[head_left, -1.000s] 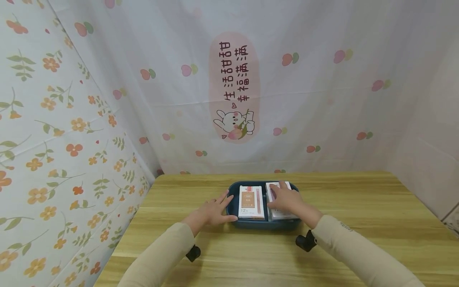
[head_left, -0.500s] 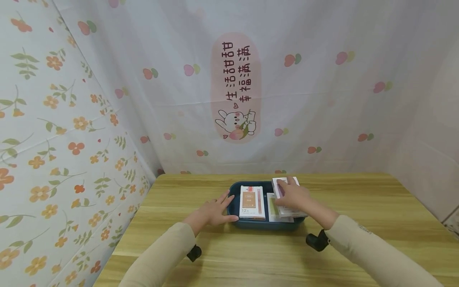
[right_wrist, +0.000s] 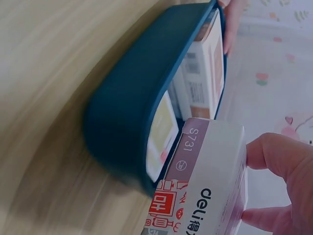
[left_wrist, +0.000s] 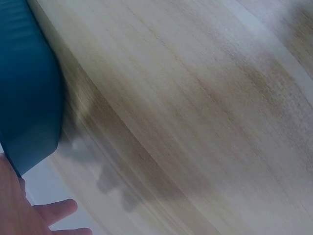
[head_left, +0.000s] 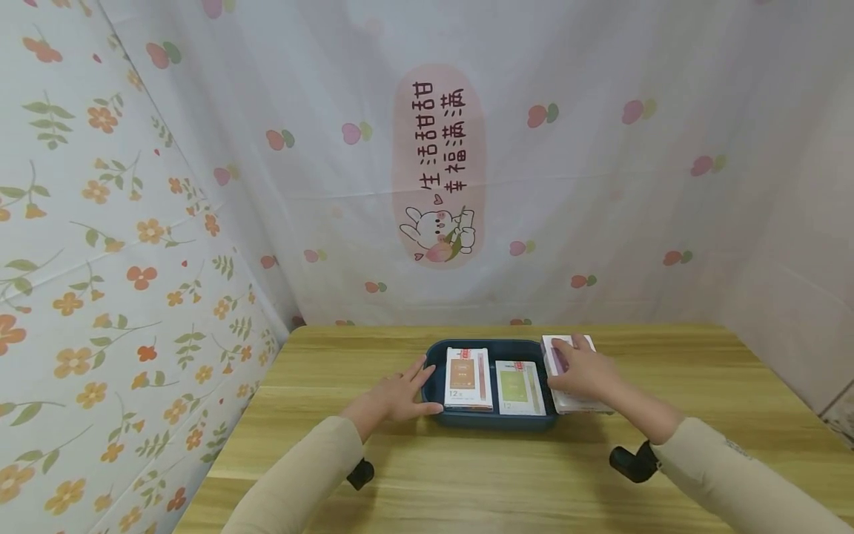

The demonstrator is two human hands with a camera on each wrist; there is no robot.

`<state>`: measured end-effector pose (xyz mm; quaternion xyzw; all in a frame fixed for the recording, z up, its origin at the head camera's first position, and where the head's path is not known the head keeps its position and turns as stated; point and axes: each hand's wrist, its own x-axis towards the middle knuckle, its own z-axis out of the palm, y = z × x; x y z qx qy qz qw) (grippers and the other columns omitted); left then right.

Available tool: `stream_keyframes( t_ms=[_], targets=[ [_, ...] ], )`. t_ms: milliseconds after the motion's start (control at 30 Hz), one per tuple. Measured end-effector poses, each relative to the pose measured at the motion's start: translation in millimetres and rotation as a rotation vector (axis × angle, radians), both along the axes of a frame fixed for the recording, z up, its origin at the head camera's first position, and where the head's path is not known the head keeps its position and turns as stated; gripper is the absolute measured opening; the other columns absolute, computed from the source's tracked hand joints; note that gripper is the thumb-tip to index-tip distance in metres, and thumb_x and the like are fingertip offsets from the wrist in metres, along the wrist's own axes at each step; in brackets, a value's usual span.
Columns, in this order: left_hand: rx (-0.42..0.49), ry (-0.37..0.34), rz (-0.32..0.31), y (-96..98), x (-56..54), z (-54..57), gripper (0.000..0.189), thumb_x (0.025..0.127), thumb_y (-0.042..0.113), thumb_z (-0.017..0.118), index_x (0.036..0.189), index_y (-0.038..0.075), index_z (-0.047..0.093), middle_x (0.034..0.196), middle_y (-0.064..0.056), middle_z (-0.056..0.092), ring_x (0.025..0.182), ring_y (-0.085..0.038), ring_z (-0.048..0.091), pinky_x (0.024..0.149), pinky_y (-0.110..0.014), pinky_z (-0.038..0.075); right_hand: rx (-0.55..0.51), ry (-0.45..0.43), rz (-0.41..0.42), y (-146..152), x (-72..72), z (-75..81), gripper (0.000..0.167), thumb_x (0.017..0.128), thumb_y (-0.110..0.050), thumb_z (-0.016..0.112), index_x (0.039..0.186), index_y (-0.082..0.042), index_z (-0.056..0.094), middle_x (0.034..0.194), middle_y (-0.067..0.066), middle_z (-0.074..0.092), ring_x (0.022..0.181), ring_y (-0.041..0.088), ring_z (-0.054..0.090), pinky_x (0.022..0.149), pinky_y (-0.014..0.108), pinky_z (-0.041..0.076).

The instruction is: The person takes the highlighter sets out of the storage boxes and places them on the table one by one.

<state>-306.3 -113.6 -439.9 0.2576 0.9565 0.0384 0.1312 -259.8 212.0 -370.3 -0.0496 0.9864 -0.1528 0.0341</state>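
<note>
A white box with a purple side, marked "deli" and S731 (right_wrist: 215,161), is gripped from above by my right hand (head_left: 587,372), just right of the dark blue two-part bin (head_left: 494,421). In the bin's left compartment sits a white box with an orange-brown panel (head_left: 462,374). The right compartment holds a white box with a green panel (head_left: 514,387), lower down. My left hand (head_left: 398,396) rests against the bin's left end with its fingers spread. In the left wrist view, only part of that hand shows beside the bin's outer wall (left_wrist: 29,88).
The bin stands on a wood-grain table (head_left: 427,482) near its back edge. Behind hangs a white curtain with fruit prints (head_left: 333,185), and a flowered cloth (head_left: 113,297) closes the left side. Black wrist cameras (head_left: 632,461) jut out below the sleeves.
My right hand has lifted the purple-sided box from the bin's right compartment and carried it right, past the bin's end. The green-panelled box beneath is now uncovered. My left hand has stayed put.
</note>
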Motion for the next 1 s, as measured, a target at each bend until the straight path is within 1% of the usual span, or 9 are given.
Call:
stream_keyframes(
  t_ms=[133, 233, 367, 500, 633, 733, 867, 933, 1000],
  targets=[
    [0.012, -0.001, -0.002, -0.6, 0.1, 0.2, 0.085, 0.083, 0.071, 0.033, 0.149, 0.022, 0.012, 0.155, -0.004, 0.003, 0.124, -0.042, 0.040, 0.097, -0.058, 0.032, -0.009, -0.014, -0.004, 16, 4.6, -3.3, 0.077, 0.075, -0.034, 0.067, 0.134, 0.005, 0.037, 0.135, 0.040, 0.021, 0.108, 0.055, 0.041, 0.082, 0.065, 0.038],
    [0.009, 0.000, -0.004, -0.9, -0.1, -0.2, 0.085, 0.083, 0.072, 0.033, 0.149, 0.022, 0.012, 0.155, -0.004, 0.003, 0.124, -0.043, 0.040, 0.097, -0.058, 0.032, -0.007, -0.008, 0.001, 26, 9.9, -5.1, 0.077, 0.074, -0.035, 0.067, 0.132, 0.007, 0.038, 0.132, 0.041, 0.024, 0.101, 0.052, 0.045, 0.078, 0.063, 0.041],
    [0.009, 0.001, 0.001, -1.3, -1.0, -1.4, 0.085, 0.083, 0.072, 0.033, 0.149, 0.022, 0.012, 0.155, -0.004, 0.003, 0.123, -0.044, 0.040, 0.097, -0.057, 0.032, 0.004, 0.008, 0.007, 37, 17.1, -8.1, 0.076, 0.073, -0.035, 0.068, 0.129, 0.007, 0.041, 0.127, 0.039, 0.029, 0.091, 0.045, 0.049, 0.071, 0.057, 0.045],
    [0.007, 0.007, -0.002, -1.3, -2.1, -3.0, 0.085, 0.083, 0.072, 0.033, 0.149, 0.022, 0.012, 0.155, -0.004, 0.003, 0.123, -0.043, 0.041, 0.097, -0.057, 0.033, 0.018, -0.003, -0.008, 44, 24.2, -11.1, 0.076, 0.072, -0.036, 0.068, 0.129, 0.007, 0.042, 0.125, 0.038, 0.031, 0.089, 0.043, 0.049, 0.070, 0.055, 0.045],
    [0.001, 0.007, -0.002, -1.2, -2.3, -3.2, 0.086, 0.082, 0.073, 0.032, 0.149, 0.023, 0.011, 0.155, -0.003, 0.003, 0.123, -0.043, 0.041, 0.097, -0.057, 0.033, 0.044, 0.008, -0.012, 49, 32.0, -16.5, 0.075, 0.071, -0.037, 0.068, 0.127, 0.007, 0.043, 0.124, 0.038, 0.033, 0.088, 0.042, 0.049, 0.064, 0.051, 0.045],
    [-0.003, 0.002, -0.001, -0.9, -1.7, -2.4, 0.085, 0.082, 0.073, 0.032, 0.149, 0.023, 0.011, 0.155, -0.003, 0.003, 0.123, -0.043, 0.040, 0.097, -0.057, 0.033, 0.049, 0.002, -0.003, 52, 38.1, -24.7, 0.075, 0.072, -0.037, 0.067, 0.127, 0.007, 0.044, 0.126, 0.039, 0.032, 0.085, 0.040, 0.050, 0.059, 0.046, 0.043],
    [-0.008, 0.006, -0.004, -0.6, -0.8, -1.6, 0.086, 0.083, 0.073, 0.032, 0.149, 0.022, 0.012, 0.155, -0.003, 0.004, 0.122, -0.043, 0.042, 0.097, -0.056, 0.034, 0.023, -0.064, 0.003, 52, 46.2, -40.6, 0.075, 0.073, -0.037, 0.067, 0.128, 0.008, 0.043, 0.129, 0.043, 0.025, 0.087, 0.042, 0.051, 0.061, 0.050, 0.043],
    [-0.006, 0.010, -0.005, -0.4, -0.7, -1.4, 0.085, 0.083, 0.072, 0.033, 0.148, 0.022, 0.012, 0.155, -0.004, 0.004, 0.122, -0.043, 0.042, 0.096, -0.056, 0.035, 0.014, -0.098, -0.004, 51, 49.9, -49.0, 0.076, 0.073, -0.038, 0.068, 0.129, 0.007, 0.043, 0.129, 0.044, 0.024, 0.090, 0.045, 0.051, 0.064, 0.055, 0.043],
    [-0.003, 0.013, -0.004, -0.3, -0.7, -1.6, 0.085, 0.083, 0.072, 0.033, 0.148, 0.021, 0.012, 0.155, -0.004, 0.004, 0.122, -0.042, 0.042, 0.096, -0.056, 0.035, 0.001, -0.108, -0.003, 49, 53.1, -56.5, 0.076, 0.073, -0.039, 0.068, 0.129, 0.007, 0.043, 0.129, 0.044, 0.024, 0.092, 0.050, 0.051, 0.066, 0.059, 0.043]
  ],
)
